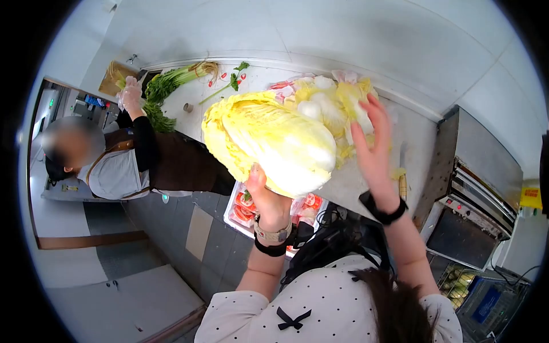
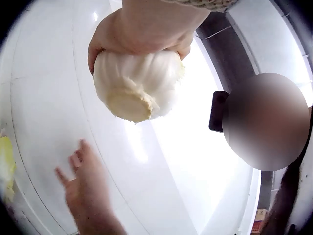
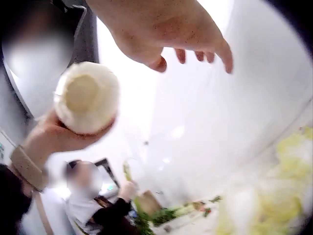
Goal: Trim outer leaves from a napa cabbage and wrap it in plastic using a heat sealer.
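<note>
My left hand (image 1: 269,201) holds a large yellow-white napa cabbage (image 1: 274,140) from beneath, raised above the worktop. The leafy end points left and the white base lies toward the right. In the left wrist view the left hand (image 2: 146,27) wraps round the cabbage (image 2: 139,81), its cut stem end facing the camera. My right hand (image 1: 374,148) hovers to the right of the cabbage, empty, fingers apart. The right wrist view shows the right hand (image 3: 171,32) with fingers loosely bent and a gap between it and the cabbage (image 3: 90,98).
More cabbages and loose leaves (image 1: 326,106) lie behind on the worktop (image 1: 420,134). A knife (image 1: 403,183) rests at right, near a metal machine (image 1: 469,188). Leafy celery (image 1: 177,83) lies back left, beside a gloved person (image 1: 120,163). A tray of red-marked packs (image 1: 243,210) sits below.
</note>
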`<state>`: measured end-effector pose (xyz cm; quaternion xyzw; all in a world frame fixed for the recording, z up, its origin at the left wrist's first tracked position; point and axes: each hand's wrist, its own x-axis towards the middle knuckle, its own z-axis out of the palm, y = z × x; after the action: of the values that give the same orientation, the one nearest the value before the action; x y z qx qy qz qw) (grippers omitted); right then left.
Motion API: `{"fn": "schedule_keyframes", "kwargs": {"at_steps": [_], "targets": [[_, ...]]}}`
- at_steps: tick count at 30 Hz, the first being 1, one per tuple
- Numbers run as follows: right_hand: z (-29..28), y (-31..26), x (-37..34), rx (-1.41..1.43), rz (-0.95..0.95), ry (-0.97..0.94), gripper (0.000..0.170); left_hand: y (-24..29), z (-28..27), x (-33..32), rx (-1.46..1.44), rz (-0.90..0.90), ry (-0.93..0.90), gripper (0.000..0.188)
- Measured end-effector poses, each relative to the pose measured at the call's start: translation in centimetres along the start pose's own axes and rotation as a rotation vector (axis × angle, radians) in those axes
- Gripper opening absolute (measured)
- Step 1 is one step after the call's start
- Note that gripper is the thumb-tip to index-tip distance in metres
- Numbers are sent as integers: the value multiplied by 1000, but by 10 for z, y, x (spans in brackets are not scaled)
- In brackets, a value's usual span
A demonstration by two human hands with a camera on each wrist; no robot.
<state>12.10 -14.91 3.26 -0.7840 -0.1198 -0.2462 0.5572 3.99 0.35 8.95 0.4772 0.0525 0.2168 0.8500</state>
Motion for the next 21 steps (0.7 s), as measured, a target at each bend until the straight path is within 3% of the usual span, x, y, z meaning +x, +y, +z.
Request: {"fn": "schedule_keyframes", "kwargs": {"at_steps": [3,5,8,14,17,19,21], "targets": [[-23,-79,-26,34,-270,-46,36,-4,-3,-3,29,12,-31,65],[-22,-103,-33,78,-206,-60,36,-2,6,-11,-21,-28,-16,74],[-10,-104,-45,205,-155,62,35,-1,11,-20,-28,-46,14,80],[-13,-104,-55,281,-274,132,28,-2,5,-28,-2,-31,25,79],[-18,-111,-61,108,-476,205,26,-1,4,-30,9,-15,26,78],[-20,-110,-62,-1,-628,189,33,-1,3,-30,10,-2,25,78],[-25,-114,-65,-43,-648,141,36,-2,2,-30,14,6,22,77]]}}
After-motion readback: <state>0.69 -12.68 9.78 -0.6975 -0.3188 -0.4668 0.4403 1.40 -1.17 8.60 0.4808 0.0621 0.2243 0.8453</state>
